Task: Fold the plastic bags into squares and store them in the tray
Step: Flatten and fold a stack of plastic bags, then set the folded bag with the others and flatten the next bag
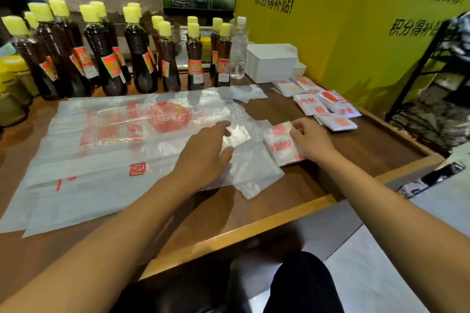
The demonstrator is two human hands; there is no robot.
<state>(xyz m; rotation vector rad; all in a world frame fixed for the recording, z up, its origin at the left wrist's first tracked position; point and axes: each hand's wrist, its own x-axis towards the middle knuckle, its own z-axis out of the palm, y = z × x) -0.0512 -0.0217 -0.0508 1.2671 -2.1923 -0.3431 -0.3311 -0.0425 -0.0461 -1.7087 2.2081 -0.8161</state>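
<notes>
A stack of flat translucent plastic bags (101, 140) with red print covers the left and middle of the wooden table. My left hand (203, 152) lies flat on the stack's right end, fingers straight. To its right lies a folded square bag (281, 145), white with red print. My right hand (311, 138) rests on it and pinches its far right corner. Several folded squares (328, 107) lie farther back on the right. A white tray (272, 61) stands at the back against the yellow wall.
A row of dark sauce bottles (137, 58) with yellow caps and a clear water bottle (239, 48) line the back of the table. Yellow-lidded jars (12, 79) stand at the far left. A black metal rack (432, 84) is on the right.
</notes>
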